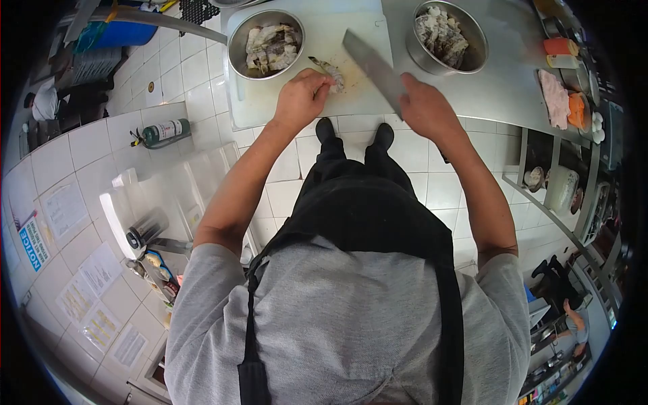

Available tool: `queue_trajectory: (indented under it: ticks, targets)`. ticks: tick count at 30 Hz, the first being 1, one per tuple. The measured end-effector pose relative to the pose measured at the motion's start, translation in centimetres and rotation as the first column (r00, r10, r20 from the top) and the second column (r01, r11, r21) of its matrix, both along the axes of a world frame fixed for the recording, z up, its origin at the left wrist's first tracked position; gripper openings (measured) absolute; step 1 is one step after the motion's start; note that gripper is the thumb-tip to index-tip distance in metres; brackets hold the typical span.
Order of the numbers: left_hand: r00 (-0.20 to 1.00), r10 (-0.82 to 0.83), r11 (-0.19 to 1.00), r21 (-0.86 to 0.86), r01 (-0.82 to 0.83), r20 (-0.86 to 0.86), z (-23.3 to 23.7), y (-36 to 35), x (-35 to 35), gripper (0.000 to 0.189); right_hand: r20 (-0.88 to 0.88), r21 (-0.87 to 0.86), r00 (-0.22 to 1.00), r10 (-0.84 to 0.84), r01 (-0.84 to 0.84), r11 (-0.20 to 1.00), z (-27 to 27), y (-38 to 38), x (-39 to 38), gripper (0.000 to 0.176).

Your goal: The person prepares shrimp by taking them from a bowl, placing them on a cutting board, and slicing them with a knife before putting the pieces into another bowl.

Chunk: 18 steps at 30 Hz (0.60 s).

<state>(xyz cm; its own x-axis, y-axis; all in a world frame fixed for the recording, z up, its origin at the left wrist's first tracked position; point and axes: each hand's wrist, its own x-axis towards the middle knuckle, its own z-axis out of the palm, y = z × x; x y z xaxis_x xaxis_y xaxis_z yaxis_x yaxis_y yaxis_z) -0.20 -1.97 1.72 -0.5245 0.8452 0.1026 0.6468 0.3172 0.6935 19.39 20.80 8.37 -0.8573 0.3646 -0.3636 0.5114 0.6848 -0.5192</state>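
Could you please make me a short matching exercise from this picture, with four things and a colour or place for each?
Column one:
1. Knife
2. Cutting board
3. Apron
4. Fire extinguisher

Column two:
A. Black
B. Under the left metal bowl
C. Green
D. In the right hand

Pairs: 1-D, 2-B, 3-A, 4-C
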Motion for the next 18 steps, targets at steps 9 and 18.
queue_trajectory:
  ticks: [9,18]
  targets:
    - [0.910,-0.048,0.992,-0.129,-0.006,-0.411,-1.6,3.9,0.1,0.019,0.043,-0.085,0.994,-0.104,0.108,0.991,-1.8,-0.1,0.0,0.024]
    - [0.987,-0.049,0.870,-0.492,-0.034,-0.155,1.8,6.8,-0.6,0.027,-0.185,0.118,0.982,-0.030,0.052,0.992,-0.3,-4.2,1.7,0.022]
